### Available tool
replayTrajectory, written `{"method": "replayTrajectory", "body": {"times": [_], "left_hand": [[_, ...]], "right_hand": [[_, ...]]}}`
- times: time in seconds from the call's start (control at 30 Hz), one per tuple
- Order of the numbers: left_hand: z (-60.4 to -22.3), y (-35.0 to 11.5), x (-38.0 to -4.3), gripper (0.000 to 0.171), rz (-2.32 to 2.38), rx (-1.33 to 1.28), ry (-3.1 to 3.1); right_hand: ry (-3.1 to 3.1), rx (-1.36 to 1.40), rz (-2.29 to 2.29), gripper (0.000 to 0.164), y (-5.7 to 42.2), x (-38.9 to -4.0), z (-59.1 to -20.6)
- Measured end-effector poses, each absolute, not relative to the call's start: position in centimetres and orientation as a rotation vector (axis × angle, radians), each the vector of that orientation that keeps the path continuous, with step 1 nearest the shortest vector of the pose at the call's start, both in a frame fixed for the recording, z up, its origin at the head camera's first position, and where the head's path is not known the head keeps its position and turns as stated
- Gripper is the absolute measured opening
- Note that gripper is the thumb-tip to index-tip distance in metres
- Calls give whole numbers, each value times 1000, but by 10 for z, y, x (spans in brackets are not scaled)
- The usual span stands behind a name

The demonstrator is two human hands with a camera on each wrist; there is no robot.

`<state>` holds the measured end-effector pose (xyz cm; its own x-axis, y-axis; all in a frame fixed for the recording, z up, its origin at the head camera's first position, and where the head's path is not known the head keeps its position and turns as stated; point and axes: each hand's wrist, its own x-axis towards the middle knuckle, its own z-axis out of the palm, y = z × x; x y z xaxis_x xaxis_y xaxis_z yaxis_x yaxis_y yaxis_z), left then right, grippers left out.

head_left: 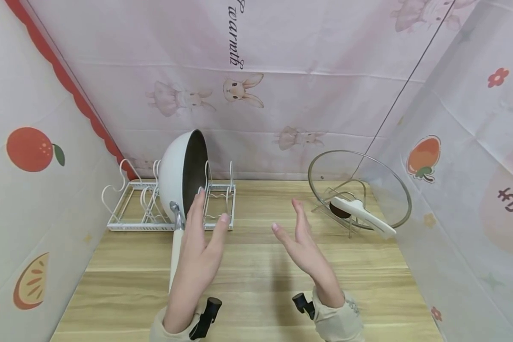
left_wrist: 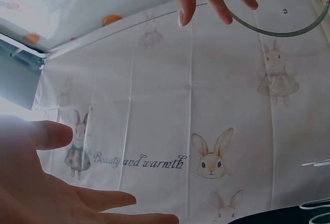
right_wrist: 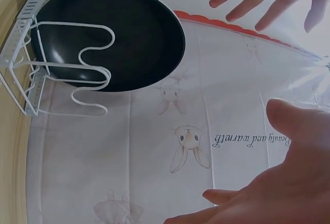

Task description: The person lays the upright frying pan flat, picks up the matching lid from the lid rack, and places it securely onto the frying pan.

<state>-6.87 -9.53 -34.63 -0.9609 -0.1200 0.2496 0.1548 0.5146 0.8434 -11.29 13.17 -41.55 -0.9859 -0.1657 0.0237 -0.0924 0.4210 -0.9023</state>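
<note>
My left hand (head_left: pixel 198 254) is raised above the table with its fingers straight and thumb spread, holding nothing. In the head view it overlaps the handle of a white wok (head_left: pixel 171 171) with a dark inside. The wok stands on its side in a white wire rack (head_left: pixel 130 227), its pale handle (head_left: pixel 175 254) pointing toward me. My right hand (head_left: pixel 305 249) is held up across from the left, fingers extended, nothing in it. Nearest to it is a glass lid (head_left: pixel 382 183) with a metal rim, upright in a wire stand (head_left: pixel 349 232). A white handle (head_left: pixel 363 213) with a dark round base shows at the lid.
A wooden table (head_left: pixel 252 285) spans the space below my hands. Printed cloth walls (head_left: pixel 273 104) enclose it at the back and both sides. The rack stands at the back left, the lid stand at the back right. Each wrist wears a black strap mount (head_left: pixel 207 318).
</note>
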Motion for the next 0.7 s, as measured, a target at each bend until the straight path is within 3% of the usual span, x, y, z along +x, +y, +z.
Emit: {"method": "replayTrajectory", "body": {"times": [0.37, 0.7], "left_hand": [[-324, -123, -50, 69, -1496, 22, -2512], [-323, -152, -55, 70, -1471, 24, -2473]], "right_hand": [[2466, -208, -1802, 82, 117, -111, -420], [2329, -155, -1942, 80, 102, -113, -423]]}}
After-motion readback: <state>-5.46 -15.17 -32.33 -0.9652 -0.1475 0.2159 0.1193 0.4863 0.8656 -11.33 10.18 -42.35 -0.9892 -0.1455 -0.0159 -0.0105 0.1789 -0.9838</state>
